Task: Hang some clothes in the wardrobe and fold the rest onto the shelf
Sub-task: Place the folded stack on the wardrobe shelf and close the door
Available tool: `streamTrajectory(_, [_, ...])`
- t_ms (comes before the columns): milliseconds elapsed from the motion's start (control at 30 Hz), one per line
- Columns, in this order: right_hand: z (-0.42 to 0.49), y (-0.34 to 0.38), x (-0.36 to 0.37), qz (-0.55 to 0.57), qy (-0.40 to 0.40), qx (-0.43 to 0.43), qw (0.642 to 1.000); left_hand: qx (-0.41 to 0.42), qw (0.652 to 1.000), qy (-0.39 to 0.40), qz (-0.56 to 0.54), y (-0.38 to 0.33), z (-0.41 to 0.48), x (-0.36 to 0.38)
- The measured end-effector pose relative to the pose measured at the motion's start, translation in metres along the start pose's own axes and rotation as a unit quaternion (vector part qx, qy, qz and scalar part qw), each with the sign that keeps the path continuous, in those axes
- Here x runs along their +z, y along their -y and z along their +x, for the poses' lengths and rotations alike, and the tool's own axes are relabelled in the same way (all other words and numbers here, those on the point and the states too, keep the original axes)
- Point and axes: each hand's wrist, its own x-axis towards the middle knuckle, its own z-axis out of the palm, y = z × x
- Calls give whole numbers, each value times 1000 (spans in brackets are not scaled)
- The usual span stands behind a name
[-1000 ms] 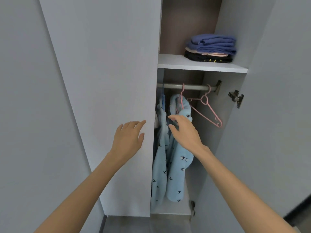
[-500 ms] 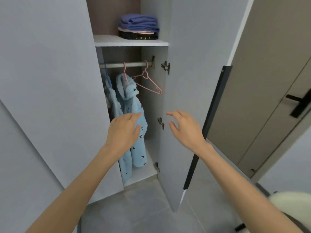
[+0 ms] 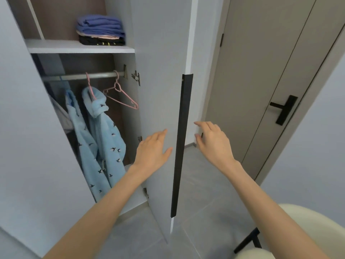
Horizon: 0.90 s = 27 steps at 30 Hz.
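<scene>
The wardrobe stands open at the left. A light blue bird-print garment (image 3: 104,139) hangs from a pink hanger on the rail (image 3: 82,76), and an empty pink hanger (image 3: 121,96) hangs to its right. Folded blue and black clothes (image 3: 100,30) are stacked on the shelf (image 3: 78,48). The right wardrobe door (image 3: 160,75) stands edge-on with a long black handle strip (image 3: 182,143). My left hand (image 3: 152,150) is open, fingers straight, at the door's inner face. My right hand (image 3: 213,141) is open and empty, just right of the handle strip.
The left wardrobe door (image 3: 28,146) fills the left side. A beige room door (image 3: 261,81) with a black lever handle (image 3: 283,109) stands to the right. A cream chair (image 3: 306,232) with black legs sits at the bottom right on the grey tiled floor.
The view has swung right, away from the wardrobe interior. Both hands moved from the hanging garment to either side of the right door's handle edge.
</scene>
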Motion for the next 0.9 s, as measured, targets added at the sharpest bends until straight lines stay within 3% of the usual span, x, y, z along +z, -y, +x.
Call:
streamTrajectory(167, [48,-29,5,64,28,-45,997,-77,996,7,-47,-24,33,42])
streamTrajectory(400, [95,-29,19,234,69,-96,965,-118,980,-64,-145,-45,61,69])
streamTrajectory(900, [102,7,29,240,49,-178,953,-163,961,-145,-171,-23,41,67])
